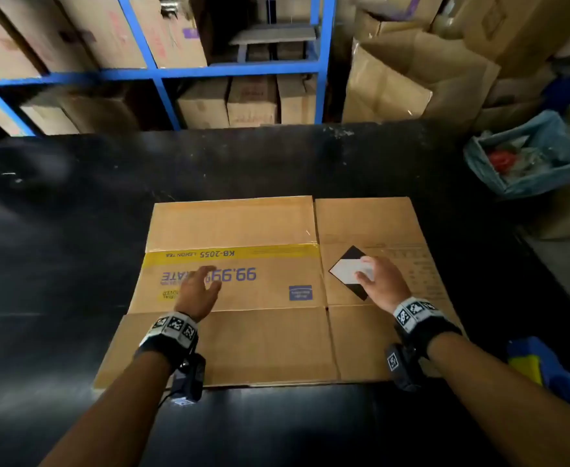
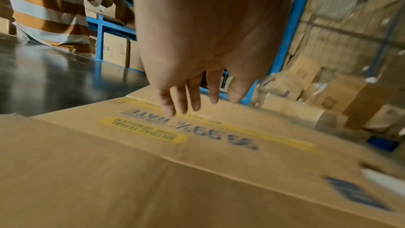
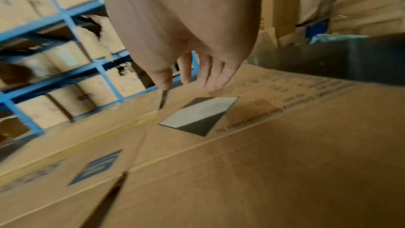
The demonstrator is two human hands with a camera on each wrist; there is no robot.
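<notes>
A flattened brown cardboard box (image 1: pixel 243 348) lies on the black table (image 1: pixel 58 230), with blue "99.99" print and a yellow band on its left panel. My left hand (image 1: pixel 209 281) hovers just over that print, fingers straight and spread, holding nothing. In the left wrist view the left hand's fingertips (image 2: pixel 168 110) hang close to the cardboard (image 2: pixel 131 179). My right hand (image 1: pixel 369 274) is over the right panel, its fingers reaching onto a black-and-white diamond label (image 1: pixel 344 271). In the right wrist view the fingers (image 3: pixel 210 76) point down beside the diamond label (image 3: pixel 197 115); I cannot tell whether they touch.
Blue shelving (image 1: pixel 162 72) full of cartons stands behind the table. Loose cardboard boxes (image 1: pixel 411 79) pile at the back right, beside a bin lined with a blue bag (image 1: pixel 526 163). A blue and yellow object (image 1: pixel 532 362) sits at the right edge. A person in a striped shirt (image 2: pixel 48 6) stands left.
</notes>
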